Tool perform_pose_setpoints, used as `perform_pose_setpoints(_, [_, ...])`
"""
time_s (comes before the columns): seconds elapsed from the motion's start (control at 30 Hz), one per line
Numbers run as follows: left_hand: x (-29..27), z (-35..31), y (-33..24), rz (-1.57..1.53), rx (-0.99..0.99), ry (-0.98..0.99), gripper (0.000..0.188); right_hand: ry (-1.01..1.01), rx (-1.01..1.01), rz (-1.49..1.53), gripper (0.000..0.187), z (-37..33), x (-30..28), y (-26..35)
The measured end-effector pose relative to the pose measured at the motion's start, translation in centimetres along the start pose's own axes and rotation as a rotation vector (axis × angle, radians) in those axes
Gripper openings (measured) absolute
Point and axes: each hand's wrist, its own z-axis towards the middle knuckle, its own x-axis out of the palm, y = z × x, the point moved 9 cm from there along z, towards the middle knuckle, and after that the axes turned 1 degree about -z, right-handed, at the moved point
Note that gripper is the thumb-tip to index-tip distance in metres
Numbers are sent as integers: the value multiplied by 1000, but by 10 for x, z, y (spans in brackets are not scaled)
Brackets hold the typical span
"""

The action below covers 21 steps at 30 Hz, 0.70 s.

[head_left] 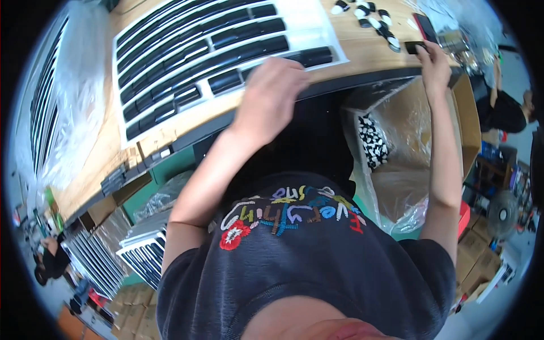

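Observation:
A white tray (341,55) lies on the wooden table, filled with rows of glossy black tubes (249,52). Over the tray's near edge is my left hand (269,96), slightly blurred, its fingers curled down. Its fingertips are hidden, so what they hold, if anything, does not show. Out at the table's right end, my right hand (435,65) pinches a short dark piece (413,47) between thumb and fingers at the table surface. Just beyond that piece lie several small black-and-white caps (371,16) in a loose heap.
A flat red-and-black object (423,25) lies near clear plastic bags. Under the table's right end stands a lined carton (396,133) with black-and-white parts inside. Plastic film (85,85) covers another tray at left. More trays (141,258) stack below left. Other people are in the background.

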Motion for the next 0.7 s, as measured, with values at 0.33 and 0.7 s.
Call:
perform_pose_setpoints(0.33, [-156, -64, 68, 427, -285, 56, 17, 219, 85, 654, 31, -74, 74, 134])
perform_pose_setpoints(0.7, [-125, -70, 70, 630, -229, 396, 29, 175, 126, 475, 29, -82, 97, 134])
